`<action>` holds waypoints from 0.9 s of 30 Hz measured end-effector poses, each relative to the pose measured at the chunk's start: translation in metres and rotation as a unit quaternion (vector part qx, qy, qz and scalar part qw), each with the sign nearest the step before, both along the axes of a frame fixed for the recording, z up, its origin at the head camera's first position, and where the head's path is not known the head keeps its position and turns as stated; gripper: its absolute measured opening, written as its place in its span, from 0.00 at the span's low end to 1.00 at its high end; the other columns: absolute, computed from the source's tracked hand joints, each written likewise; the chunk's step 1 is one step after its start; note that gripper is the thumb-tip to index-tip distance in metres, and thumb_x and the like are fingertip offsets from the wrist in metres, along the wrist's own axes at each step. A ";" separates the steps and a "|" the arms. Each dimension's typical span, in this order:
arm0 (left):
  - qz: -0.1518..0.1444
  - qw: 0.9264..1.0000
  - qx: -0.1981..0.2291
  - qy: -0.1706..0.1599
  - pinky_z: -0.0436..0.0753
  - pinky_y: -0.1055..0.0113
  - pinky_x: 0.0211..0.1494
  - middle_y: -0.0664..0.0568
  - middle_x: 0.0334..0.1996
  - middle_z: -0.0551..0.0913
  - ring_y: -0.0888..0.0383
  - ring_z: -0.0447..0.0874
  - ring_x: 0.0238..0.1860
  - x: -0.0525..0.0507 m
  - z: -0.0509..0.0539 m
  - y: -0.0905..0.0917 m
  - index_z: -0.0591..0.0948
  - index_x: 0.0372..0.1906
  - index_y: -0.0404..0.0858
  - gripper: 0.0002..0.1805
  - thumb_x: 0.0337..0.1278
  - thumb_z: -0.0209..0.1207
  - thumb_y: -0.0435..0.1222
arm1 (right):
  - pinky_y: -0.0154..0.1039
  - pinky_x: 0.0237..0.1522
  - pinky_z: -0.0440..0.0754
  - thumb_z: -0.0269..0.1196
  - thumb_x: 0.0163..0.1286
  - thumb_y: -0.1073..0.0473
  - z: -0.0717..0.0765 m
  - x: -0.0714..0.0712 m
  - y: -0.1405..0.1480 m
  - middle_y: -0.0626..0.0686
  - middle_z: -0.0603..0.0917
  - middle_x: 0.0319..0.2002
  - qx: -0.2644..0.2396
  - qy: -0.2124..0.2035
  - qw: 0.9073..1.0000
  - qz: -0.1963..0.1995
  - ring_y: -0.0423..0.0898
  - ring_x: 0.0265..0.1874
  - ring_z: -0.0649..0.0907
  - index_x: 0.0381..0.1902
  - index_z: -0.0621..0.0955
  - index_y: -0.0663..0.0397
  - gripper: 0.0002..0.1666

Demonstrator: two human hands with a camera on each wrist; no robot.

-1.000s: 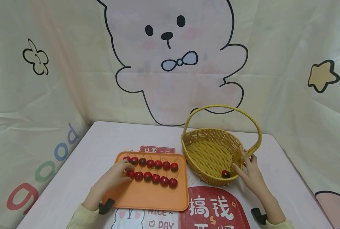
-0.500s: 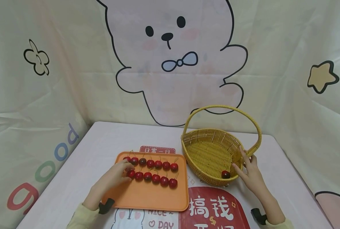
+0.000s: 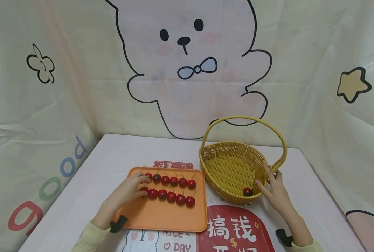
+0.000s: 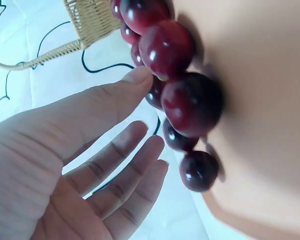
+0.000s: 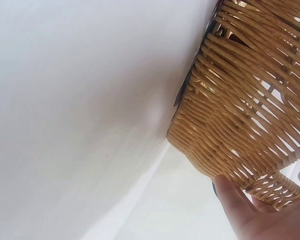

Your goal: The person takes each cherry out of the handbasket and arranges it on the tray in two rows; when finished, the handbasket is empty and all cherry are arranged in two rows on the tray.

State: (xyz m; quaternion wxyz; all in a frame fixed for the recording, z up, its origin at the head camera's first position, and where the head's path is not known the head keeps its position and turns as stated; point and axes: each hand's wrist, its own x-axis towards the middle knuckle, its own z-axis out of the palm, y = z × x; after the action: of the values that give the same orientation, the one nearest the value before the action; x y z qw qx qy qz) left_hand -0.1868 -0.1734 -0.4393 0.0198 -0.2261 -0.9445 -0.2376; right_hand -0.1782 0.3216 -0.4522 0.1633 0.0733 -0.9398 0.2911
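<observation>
My left hand point(image 3: 127, 191) is over the left end of an orange tray point(image 3: 161, 218) bearing two rows of red cherries point(image 3: 171, 197) with stems. In the left wrist view its fingers point(image 4: 125, 175) are spread and loosely bent with nothing between them. The thumb tip lies close to the dark red cherries point(image 4: 192, 104); whether it touches one I cannot tell. My right hand point(image 3: 276, 194) grips the right rim of a yellow woven basket point(image 3: 226, 168). In the right wrist view, fingertips press the basket wall point(image 5: 240, 120). A single cherry point(image 3: 248, 191) lies inside the basket.
The basket's tall arched handle point(image 3: 243, 117) rises above it. Tray and basket stand side by side on a white table point(image 3: 124, 147), over a printed mat point(image 3: 234, 224). A cloth backdrop with a cartoon bear point(image 3: 190, 98) encloses the back and sides.
My left hand has shifted slightly to the right and up over the tray, now covering the leftmost cherry of the back row. My right hand and the basket have stayed put.
</observation>
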 end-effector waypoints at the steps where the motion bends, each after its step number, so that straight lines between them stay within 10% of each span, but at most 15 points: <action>1: -0.005 1.000 -0.002 0.007 0.80 0.61 0.46 0.52 0.39 0.77 0.56 0.77 0.42 -0.001 0.001 0.002 0.82 0.41 0.36 0.17 0.40 0.70 0.31 | 0.66 0.43 0.74 0.62 0.63 0.60 0.000 0.000 0.000 0.74 0.53 0.62 0.000 0.002 1.000 0.001 0.74 0.52 0.69 0.73 0.50 0.44 0.47; 27: -0.080 0.994 0.039 0.067 0.81 0.63 0.45 0.52 0.43 0.78 0.55 0.78 0.41 -0.007 0.017 0.098 0.81 0.46 0.41 0.16 0.50 0.66 0.38 | 0.65 0.45 0.74 0.62 0.63 0.59 -0.001 0.000 0.001 0.74 0.53 0.61 -0.009 0.015 1.000 0.014 0.76 0.54 0.66 0.73 0.51 0.46 0.46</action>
State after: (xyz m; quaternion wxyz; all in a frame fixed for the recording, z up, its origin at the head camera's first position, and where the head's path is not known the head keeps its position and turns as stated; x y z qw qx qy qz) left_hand -0.1937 -0.0756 -0.4219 0.0731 -0.3155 -0.9099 -0.2592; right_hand -0.1784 0.3230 -0.4533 0.1742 0.0895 -0.9335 0.3003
